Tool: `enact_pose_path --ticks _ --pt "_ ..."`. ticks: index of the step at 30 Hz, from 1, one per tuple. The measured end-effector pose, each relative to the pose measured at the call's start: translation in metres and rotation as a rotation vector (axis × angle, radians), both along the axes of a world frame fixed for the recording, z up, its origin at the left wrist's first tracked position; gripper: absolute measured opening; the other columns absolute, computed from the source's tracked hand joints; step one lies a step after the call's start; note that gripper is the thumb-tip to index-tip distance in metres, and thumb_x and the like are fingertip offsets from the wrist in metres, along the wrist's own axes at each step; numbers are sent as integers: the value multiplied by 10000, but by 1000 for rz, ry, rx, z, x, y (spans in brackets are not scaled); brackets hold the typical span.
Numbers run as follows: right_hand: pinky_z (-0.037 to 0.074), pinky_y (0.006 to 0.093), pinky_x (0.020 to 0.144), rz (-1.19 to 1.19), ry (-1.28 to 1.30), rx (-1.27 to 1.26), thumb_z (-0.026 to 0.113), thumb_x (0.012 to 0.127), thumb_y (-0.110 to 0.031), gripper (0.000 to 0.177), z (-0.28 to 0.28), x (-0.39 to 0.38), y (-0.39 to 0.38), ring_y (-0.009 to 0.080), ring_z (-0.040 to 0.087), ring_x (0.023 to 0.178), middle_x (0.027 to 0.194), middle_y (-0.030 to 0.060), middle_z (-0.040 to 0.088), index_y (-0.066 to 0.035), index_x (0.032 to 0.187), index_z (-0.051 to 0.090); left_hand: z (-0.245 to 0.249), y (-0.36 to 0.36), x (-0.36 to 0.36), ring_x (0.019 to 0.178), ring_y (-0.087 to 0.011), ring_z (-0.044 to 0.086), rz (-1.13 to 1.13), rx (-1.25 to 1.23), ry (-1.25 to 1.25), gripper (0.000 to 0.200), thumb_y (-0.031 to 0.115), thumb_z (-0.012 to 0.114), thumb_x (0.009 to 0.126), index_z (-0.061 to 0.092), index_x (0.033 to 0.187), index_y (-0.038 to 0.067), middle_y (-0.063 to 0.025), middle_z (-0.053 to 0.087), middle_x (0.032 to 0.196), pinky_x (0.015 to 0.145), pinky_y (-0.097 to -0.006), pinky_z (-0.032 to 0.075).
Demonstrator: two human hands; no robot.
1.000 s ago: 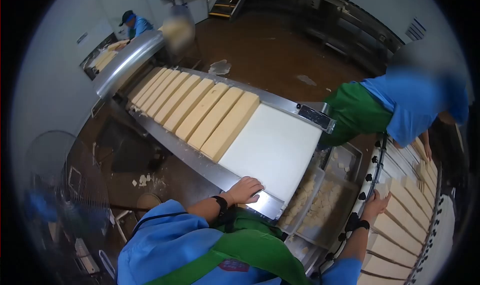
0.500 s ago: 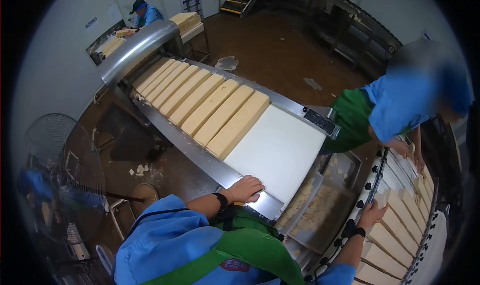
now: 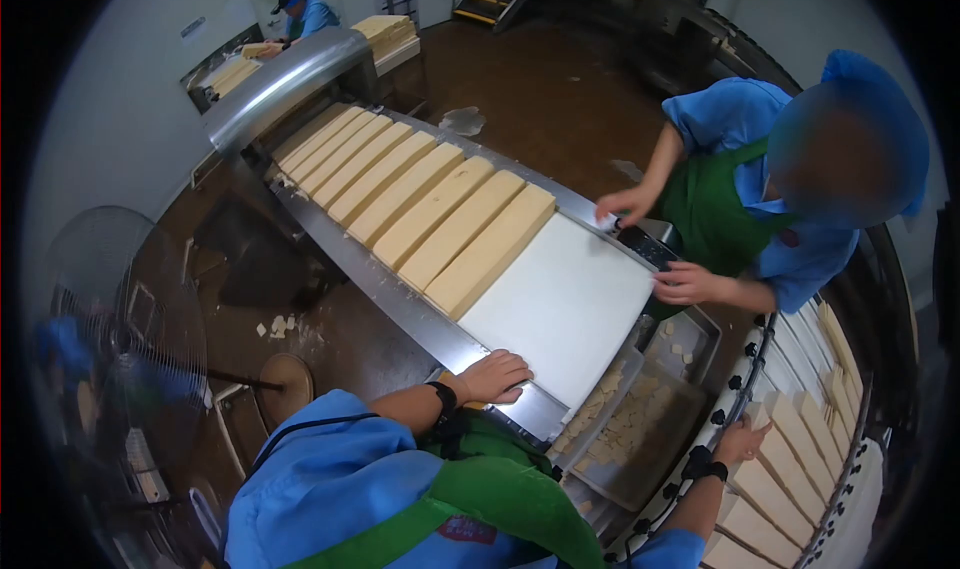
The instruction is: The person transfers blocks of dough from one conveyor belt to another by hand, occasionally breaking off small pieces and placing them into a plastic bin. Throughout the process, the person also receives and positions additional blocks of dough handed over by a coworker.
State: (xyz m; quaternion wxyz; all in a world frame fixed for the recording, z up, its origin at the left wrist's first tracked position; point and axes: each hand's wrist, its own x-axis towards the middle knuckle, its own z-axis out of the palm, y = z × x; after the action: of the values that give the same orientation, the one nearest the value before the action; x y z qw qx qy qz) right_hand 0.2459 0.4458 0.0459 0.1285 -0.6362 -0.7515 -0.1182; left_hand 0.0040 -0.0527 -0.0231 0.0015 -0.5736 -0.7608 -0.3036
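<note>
My left hand (image 3: 497, 377) lies flat on the metal side rail (image 3: 385, 301) of the straight conveyor, holding nothing. Beyond it, long pale-yellow slabs (image 3: 492, 251), cheese-like in look, lie side by side across the white belt (image 3: 565, 287). Down to the right, my right hand (image 3: 740, 441) rests with fingers stretched against the near ends of similar slabs (image 3: 778, 466) on the curved conveyor. It touches a slab there but is not wrapped around it. Black bands circle both wrists.
A co-worker (image 3: 725, 204) in a green apron stands across the belt, both hands near a black control box (image 3: 645, 247). Beneath the belt end are clear bins (image 3: 690, 394) of scraps. A fan (image 3: 125, 319) stands left; another person (image 3: 305, 14) works behind the metal hood (image 3: 290, 79).
The co-worker has straightened and turned from the curved conveyor to the straight one, hands now by the control box. My right hand has shifted slightly down along the slab ends; my left stays put.
</note>
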Motion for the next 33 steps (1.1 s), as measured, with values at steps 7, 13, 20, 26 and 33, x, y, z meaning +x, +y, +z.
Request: enact_pose_path --ticks 7,13,20,26,33 --pt "447 480 936 442 122 308 584 906 -247 287 14 -2 -13 353 564 1129 1261 161 584 -105 1136 682 12 -38 -24 1043 -316 546 198 265 -14 343 144 635 781 577 1117 100 -120 563 1105 863 -429 439" --pt "479 404 893 983 601 -26 554 940 -120 249 37 -55 -122 300 613 1013 1112 195 637 45 1112 626 32 -108 -74 1063 -386 503 987 371 -15 413 158 628 804 502 1177 34 -194 534 1116 896 -462 422" --pt "469 348 851 1620 390 -767 551 887 -29 160 99 -241 -305 290 605 934 983 173 634 45 1008 625 16 -124 -119 1192 -447 410 1113 57 -493 791 291 723 766 327 1325 -104 -295 382 1299 1018 -465 385" --pt "362 441 1029 1587 305 -631 651 817 -183 442 0 -396 -350 401 475 1169 1214 248 553 20 1199 561 18 -118 -137 1187 -436 434 990 -190 -517 867 366 749 749 321 1318 -130 -296 439 1251 994 -455 414" --pt "279 508 1085 986 -48 -605 498 890 -551 762 -31 -534 -385 411 266 1367 1556 234 108 -110 1480 303 39 -111 -151 1086 -384 554 896 -502 -531 953 450 761 725 312 1334 -129 -256 471 1247 840 -418 534"
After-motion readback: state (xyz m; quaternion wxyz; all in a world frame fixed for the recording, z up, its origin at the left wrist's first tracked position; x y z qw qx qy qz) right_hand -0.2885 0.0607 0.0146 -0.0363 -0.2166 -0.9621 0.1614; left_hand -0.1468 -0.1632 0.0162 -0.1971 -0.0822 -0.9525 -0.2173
